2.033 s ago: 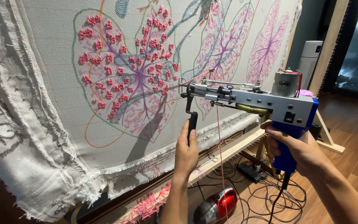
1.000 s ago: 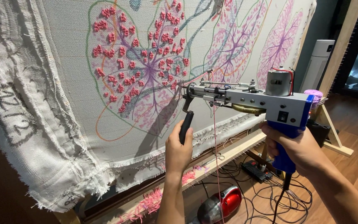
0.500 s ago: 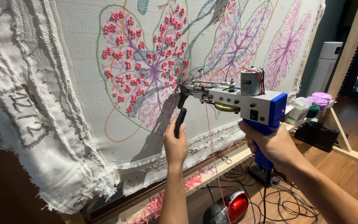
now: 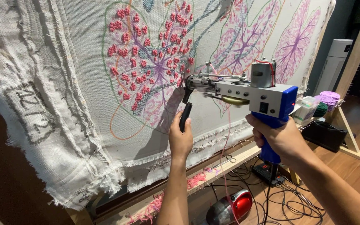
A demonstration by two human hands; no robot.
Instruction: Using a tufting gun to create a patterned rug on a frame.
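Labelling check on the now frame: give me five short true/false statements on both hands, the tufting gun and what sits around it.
1. The left hand wraps the black front handle of the blue and grey tufting gun. True.
2. The right hand hangs free of the gun. False: it closes on the gun's blue rear grip.
3. The gun's tip meets the pale backing cloth with pink and purple leaf designs. True.
4. A green vacuum lies on the floor. False: the small rounded floor vacuum is red and silver.
5. Purple yarn balls sit to the right of the gun. True.
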